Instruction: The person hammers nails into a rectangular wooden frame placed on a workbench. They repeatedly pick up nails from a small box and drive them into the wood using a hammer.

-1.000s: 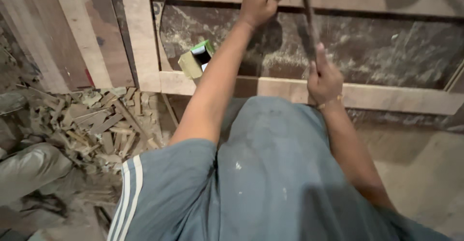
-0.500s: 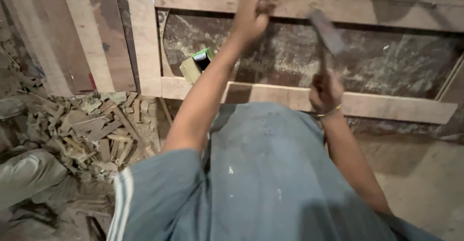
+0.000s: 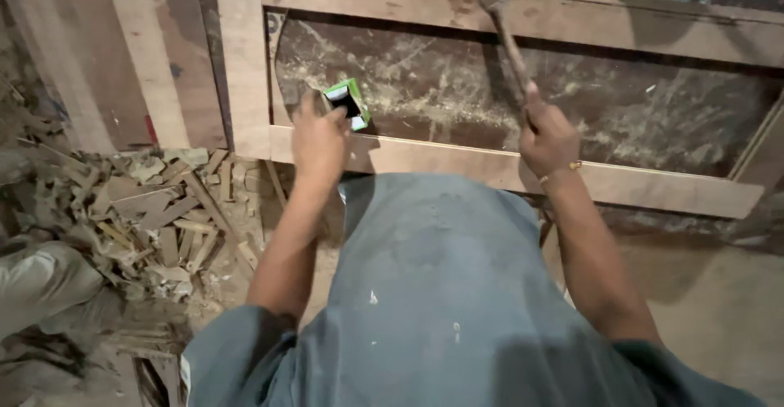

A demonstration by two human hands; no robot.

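- Over a wooden frame (image 3: 425,155) on the floor, the right hand (image 3: 547,137) gripped a hammer (image 3: 508,44), its head up near the far rail.
- The left hand (image 3: 320,137) reached at a small green box (image 3: 348,102); its grip could not be told.
- Wood scraps (image 3: 155,211) lay heaped left of the frame.

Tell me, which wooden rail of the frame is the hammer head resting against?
The far rail: the hammer in the right hand reaches it, while the near rail lies by the knee.
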